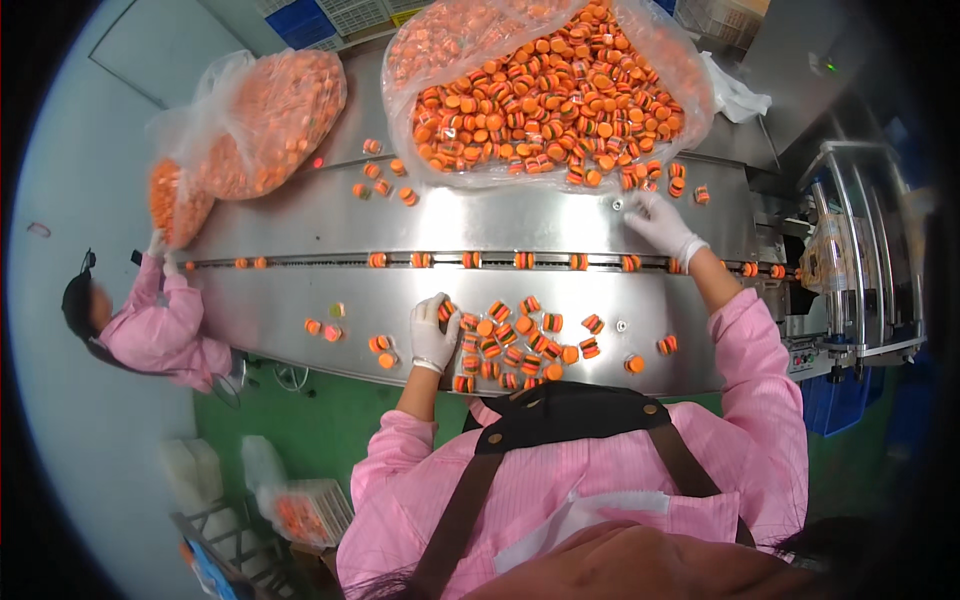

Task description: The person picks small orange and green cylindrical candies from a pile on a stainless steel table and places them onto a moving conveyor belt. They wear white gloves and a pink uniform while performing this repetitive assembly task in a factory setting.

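My left hand (434, 332), in a white glove, has its fingers closed on a small wrapped burger-shaped candy (446, 311), orange with red, green and dark layers. It is at the left edge of a loose cluster of like candies (515, 342) on the near side of the steel table. Across the conveyor channel (450, 262), my gloved right hand (660, 226) reaches over the far side. Its fingers are stretched out and somewhat blurred, with no candy plainly in them. Single candies (524, 261) sit spaced along the channel.
A large clear bag (550, 100) spills candies onto the far side. At the left end, another person in pink (160, 320) handles a filled bag (270, 125). The channel runs right into a packing machine (850, 245). Blue bins (840, 402) stand below it.
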Available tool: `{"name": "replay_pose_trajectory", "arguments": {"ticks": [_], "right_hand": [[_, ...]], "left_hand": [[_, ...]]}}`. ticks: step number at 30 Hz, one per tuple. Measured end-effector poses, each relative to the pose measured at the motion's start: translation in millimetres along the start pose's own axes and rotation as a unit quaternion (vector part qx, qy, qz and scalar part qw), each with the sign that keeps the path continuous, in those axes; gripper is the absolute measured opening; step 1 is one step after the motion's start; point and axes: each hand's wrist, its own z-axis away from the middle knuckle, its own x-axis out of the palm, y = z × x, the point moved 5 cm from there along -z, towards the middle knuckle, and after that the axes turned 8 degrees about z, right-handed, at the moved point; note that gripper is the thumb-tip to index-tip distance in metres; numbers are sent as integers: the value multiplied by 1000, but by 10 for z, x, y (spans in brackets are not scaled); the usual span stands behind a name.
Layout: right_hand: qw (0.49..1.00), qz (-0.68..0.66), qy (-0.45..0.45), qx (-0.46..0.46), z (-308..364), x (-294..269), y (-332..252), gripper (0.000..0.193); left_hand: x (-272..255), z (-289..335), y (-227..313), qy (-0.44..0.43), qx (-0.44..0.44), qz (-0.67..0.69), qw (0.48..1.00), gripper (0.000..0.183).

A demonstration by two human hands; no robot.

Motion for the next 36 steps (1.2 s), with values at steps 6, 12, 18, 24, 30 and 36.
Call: {"name": "replay_pose_trajectory", "arguments": {"ticks": [6, 12, 18, 24, 30, 36], "right_hand": [[985, 63, 154, 41, -815, -683, 371, 30], [949, 188, 234, 91, -1288, -997, 569, 38], [932, 158, 273, 179, -1550, -952, 723, 52], [935, 104, 276, 197, -1729, -922, 1098, 52], [957, 112, 195, 185, -1654, -940, 900, 40], [956, 3, 277, 94, -1350, -861, 896, 34]], "left_hand": [[24, -17, 12, 5, 10, -10, 1000, 38], [7, -17, 31, -18, -24, -6, 1000, 42], [14, 2, 4, -19, -24, -16, 999, 44], [27, -21, 1, -15, -22, -17, 999, 43], [7, -31, 16, -5, -30, -20, 999, 40], [-8, -69, 71, 0, -22, -24, 999, 38]]}}
